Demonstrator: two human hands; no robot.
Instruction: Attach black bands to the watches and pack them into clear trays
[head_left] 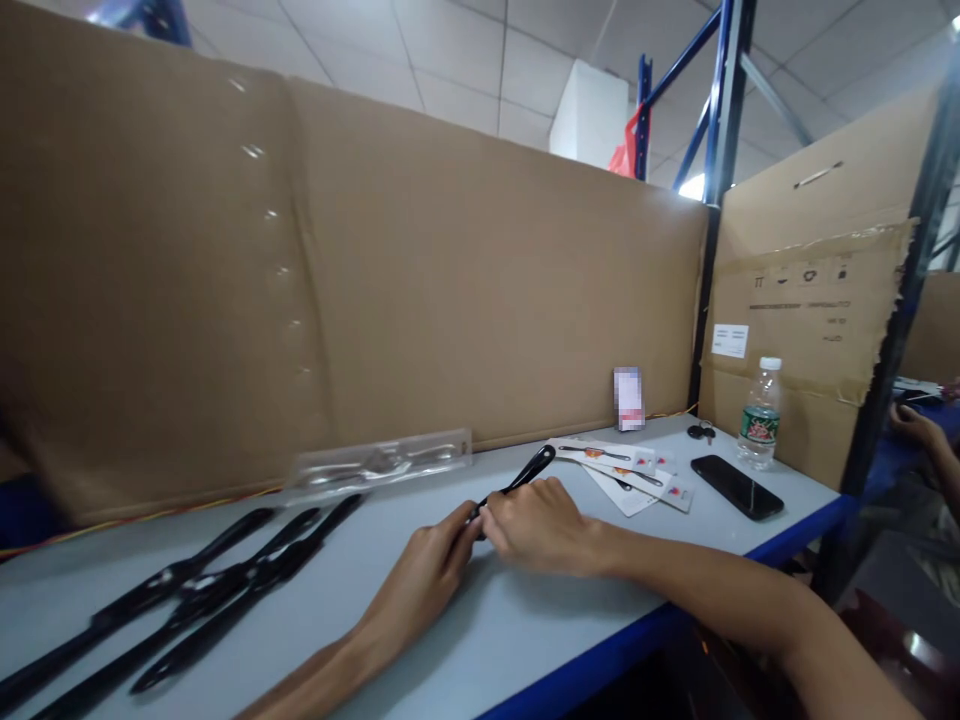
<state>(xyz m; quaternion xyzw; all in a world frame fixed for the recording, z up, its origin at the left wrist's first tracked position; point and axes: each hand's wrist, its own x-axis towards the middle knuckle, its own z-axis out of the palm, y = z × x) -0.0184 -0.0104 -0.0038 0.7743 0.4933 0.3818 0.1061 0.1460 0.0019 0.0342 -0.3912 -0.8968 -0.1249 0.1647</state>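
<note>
Both my hands meet at the middle of the table, closed round one black tool (pixel 534 466) with a hole at its rounded end. My left hand (pixel 441 548) grips it near the middle, and my right hand (pixel 534 525) wraps it just beside, palm down. The tool's end sticks out up and to the right; its lower part is hidden by my hands. Several similar black tools (pixel 202 590) lie at the left. Behind them is a clear plastic package (pixel 382 466). Printed cards (pixel 626 478) are fanned out right of my right hand.
A black phone (pixel 736 487), keys (pixel 701 432) and a water bottle (pixel 760 420) stand or lie at the right. Cardboard walls (pixel 487 300) enclose the back and right. The blue table edge (pixel 600 655) runs along the front. Another person's hand (pixel 916 428) shows at far right.
</note>
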